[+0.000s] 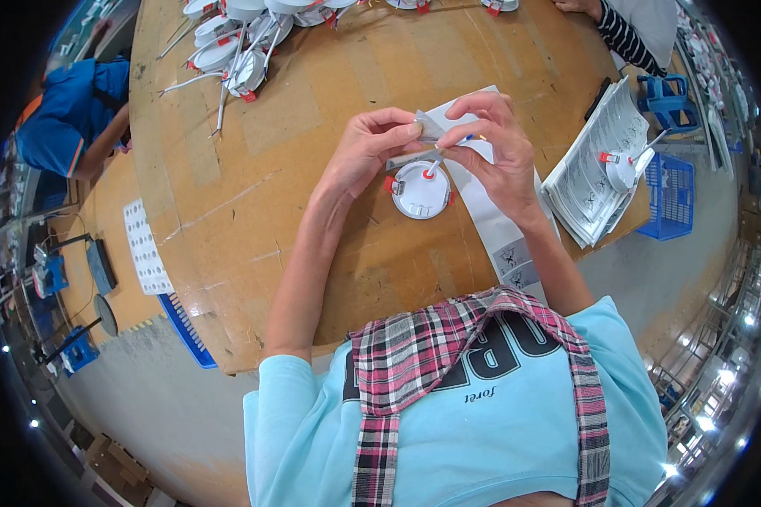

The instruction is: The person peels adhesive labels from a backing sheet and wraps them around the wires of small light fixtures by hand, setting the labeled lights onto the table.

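Left hand pinches a grey piece; can't tell what right hand grips. Round white lamp sits upper middle. Probably fixing its wire; next needs steady pinching.

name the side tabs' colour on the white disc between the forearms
The side tabs are red, head view.

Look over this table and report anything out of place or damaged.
One round lamp lies on the paper stack at the right, apart from the lamp cluster at the far edge, so it looks stray. The tabletop shows pale scratches or creases on the left, likely wear.
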A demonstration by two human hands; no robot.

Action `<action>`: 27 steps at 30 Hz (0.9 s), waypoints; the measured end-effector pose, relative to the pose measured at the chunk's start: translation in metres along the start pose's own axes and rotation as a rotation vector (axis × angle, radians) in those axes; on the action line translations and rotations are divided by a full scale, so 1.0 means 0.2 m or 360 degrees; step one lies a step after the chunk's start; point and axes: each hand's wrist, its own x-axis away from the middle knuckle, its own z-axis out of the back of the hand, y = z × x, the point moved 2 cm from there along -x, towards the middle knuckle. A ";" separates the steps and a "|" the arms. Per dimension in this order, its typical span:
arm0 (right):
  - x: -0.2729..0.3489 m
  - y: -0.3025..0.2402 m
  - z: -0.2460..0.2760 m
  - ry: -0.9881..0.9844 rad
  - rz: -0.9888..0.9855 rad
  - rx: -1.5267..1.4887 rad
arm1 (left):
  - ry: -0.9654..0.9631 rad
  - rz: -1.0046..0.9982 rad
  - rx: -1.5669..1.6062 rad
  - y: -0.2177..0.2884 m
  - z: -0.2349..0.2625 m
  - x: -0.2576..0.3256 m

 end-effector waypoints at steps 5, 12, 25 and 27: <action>-0.06 -0.02 0.02 -0.0243 0.0201 0.0000 | -0.0139 0.0132 -0.0188 -0.01 -0.04 -0.09; -0.07 0.02 0.06 -0.0367 0.0099 -0.0067 | -0.0582 0.0084 0.0016 -0.05 -0.14 -0.20; -0.04 0.02 0.08 -0.0229 -0.0245 -0.0152 | -0.0136 -0.0164 -0.0500 -0.09 -0.19 0.13; -0.03 0.02 0.08 -0.0294 -0.0340 -0.0112 | 0.0019 -0.0216 -0.0868 -0.12 -0.18 0.13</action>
